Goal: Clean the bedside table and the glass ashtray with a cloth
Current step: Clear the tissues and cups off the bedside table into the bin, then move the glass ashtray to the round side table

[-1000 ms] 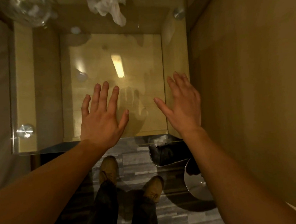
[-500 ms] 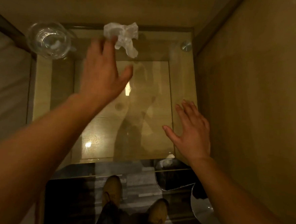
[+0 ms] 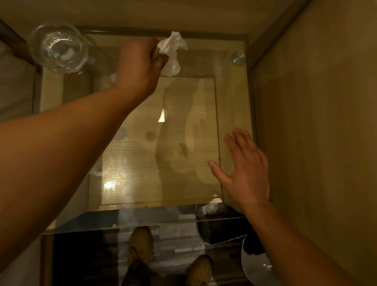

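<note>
The bedside table (image 3: 237,97) has a clear glass top over a pale wooden frame. A crumpled white cloth (image 3: 172,52) lies at the table's far edge, and my left hand (image 3: 139,65) is closed around its near side. A round glass ashtray (image 3: 59,47) stands at the far left corner, apart from that hand. My right hand (image 3: 246,169) lies flat with fingers spread on the glass near the right edge.
A wooden wall panel (image 3: 318,129) runs close along the right side. Bedding (image 3: 6,85) lies to the left. Below the table's front edge I see my shoes (image 3: 140,244) on a grey striped floor and a shiny bin (image 3: 259,270) at the right.
My left hand has reached from the table's front to the far edge and closed on the cloth. The view shifted forward. My right hand stays flat at the right edge.
</note>
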Action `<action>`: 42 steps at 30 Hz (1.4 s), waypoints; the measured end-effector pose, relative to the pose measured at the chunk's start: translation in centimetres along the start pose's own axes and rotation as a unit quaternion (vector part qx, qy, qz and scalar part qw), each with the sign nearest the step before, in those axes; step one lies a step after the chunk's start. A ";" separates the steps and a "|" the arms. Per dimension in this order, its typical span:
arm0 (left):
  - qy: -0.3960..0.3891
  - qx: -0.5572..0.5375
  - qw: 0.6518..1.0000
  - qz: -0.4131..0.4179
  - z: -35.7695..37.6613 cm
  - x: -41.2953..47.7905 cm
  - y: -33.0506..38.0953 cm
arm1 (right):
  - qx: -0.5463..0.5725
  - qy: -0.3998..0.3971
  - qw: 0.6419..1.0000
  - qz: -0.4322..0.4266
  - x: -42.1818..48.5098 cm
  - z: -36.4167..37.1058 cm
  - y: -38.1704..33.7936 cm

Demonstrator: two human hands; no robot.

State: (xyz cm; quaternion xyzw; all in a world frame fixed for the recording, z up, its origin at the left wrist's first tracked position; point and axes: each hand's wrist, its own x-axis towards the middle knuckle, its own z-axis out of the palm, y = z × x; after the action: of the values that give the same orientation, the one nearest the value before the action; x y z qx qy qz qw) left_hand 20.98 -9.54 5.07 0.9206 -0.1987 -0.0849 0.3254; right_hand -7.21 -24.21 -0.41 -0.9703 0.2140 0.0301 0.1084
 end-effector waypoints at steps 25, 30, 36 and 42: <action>-0.150 -0.371 0.833 -0.382 8.8 -37.1 5.3 | 0.026 0.046 0.998 -0.017 -0.2 0.7 0.4; -0.256 -0.326 0.804 -0.426 14.2 -35.1 4.8 | 0.054 0.053 0.997 -0.022 -0.2 1.0 0.6; -0.361 -0.294 0.772 -0.432 13.6 -34.9 3.2 | 0.045 0.045 0.998 -0.022 -0.2 1.1 0.7; -0.234 -0.324 0.845 -0.356 5.6 -36.5 3.2 | 0.039 0.030 0.998 -0.024 -0.4 0.6 0.8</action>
State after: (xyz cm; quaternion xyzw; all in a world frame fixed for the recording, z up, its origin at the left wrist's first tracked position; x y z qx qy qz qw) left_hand -14.68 0.44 3.73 0.7233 0.1115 -0.4670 0.4962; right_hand -7.89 -24.61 -1.08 -0.9707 0.1949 -0.0101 0.1404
